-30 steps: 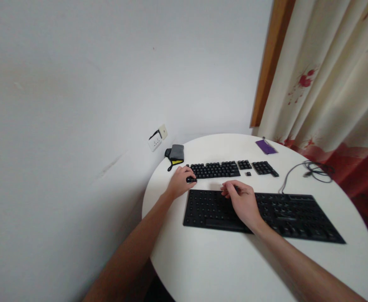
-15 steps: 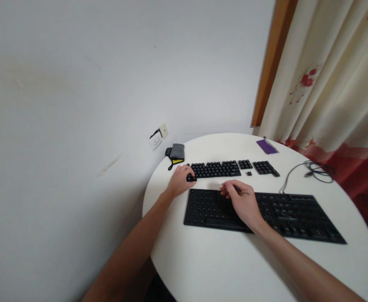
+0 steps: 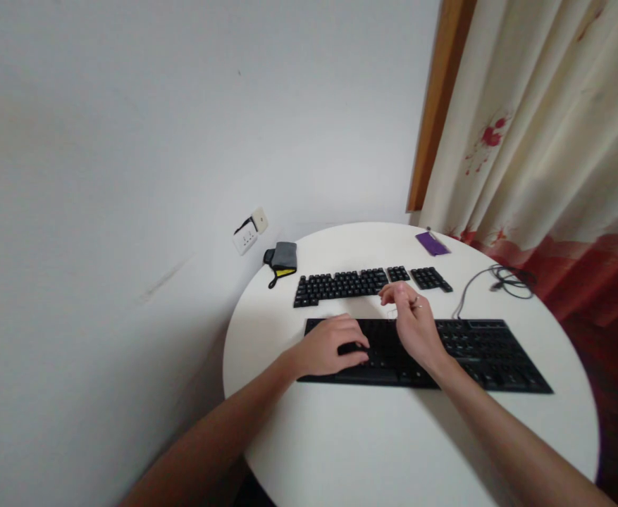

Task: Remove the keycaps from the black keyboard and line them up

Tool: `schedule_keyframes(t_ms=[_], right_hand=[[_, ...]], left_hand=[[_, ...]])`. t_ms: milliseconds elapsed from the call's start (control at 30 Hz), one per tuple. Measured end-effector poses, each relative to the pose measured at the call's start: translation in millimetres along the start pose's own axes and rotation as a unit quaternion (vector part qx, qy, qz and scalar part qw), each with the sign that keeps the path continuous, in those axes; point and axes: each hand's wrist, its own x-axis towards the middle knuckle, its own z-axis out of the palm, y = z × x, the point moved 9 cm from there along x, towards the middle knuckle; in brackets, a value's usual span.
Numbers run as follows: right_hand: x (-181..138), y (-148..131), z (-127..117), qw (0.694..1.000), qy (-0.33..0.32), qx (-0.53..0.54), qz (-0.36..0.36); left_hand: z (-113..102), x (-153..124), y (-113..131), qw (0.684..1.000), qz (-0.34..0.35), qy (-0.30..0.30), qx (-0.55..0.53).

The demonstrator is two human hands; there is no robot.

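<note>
A black keyboard [image 3: 372, 376] lies across the white round table, and several of its key positions on the left look bare. My left hand [image 3: 330, 346] rests over its left part, thumb and fingers curved and apart, with no held thing visible between them. Just above the keyboard's middle is my right hand [image 3: 414, 320], fingers closed around a thin wire tool [image 3: 392, 314] that looks like a keycap puller. Its far end is faint. Behind the keyboard, loose black keycaps [image 3: 340, 284] are laid out in rows, with smaller groups [image 3: 430, 279] to their right.
A grey pouch [image 3: 286, 255] with a yellow edge sits at the back left, by the wall socket [image 3: 245, 239]. A purple packet [image 3: 432, 243] lies at the back right. The keyboard's coiled cable [image 3: 514, 280] is near the curtain [image 3: 499, 162].
My left hand has left the front left of the loose keycap rows and come back over the keyboard. My right hand has lifted slightly with its fingers turned up. The view has shifted right.
</note>
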Motion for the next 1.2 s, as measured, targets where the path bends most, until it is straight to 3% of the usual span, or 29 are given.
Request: schedule_keyframes(t_ms=[100,233,367,467,567,833,1000,1133,1200], right_hand=[[8.3,13.9,-3.7,0.999,-0.018,-0.016,0.043],[11.6,23.2,1.8,0.985,-0.098,-0.142,0.031],[-3.9,33.4,22.3,0.911,-0.202,-0.357,-0.043],[-16.3,39.6,34.9,0.852,-0.228,-0.465,-0.079],[-22.3,42.3,43.1,0.822,-0.238,-0.510,-0.084],[-21.9,44.3,43.8,0.820,-0.229,-0.518,-0.085],[-21.6,44.2,43.1,0.818,-0.232,-0.521,-0.075],[-21.5,44.2,42.1,0.820,-0.232,-0.518,-0.066],[-21.4,44.7,41.3,0.822,-0.230,-0.517,-0.063]], left_hand=[[24.2,0.6,18.7,0.998,0.039,-0.045,0.038],[37.5,-2.9,24.0,0.993,0.063,-0.039,0.093],[41.3,-6.5,26.0,0.984,0.076,-0.028,0.156],[43.3,-7.6,29.1,0.978,0.090,-0.016,0.187],[42.1,-7.4,31.3,0.976,0.095,0.009,0.197],[36.0,-7.0,36.6,0.973,0.107,0.049,0.201],[24.3,-7.5,24.6,0.984,0.066,0.110,0.127],[19.2,-11.5,34.2,0.986,0.114,0.099,0.073],[3.5,-11.0,36.3,0.985,0.122,0.109,0.050]])
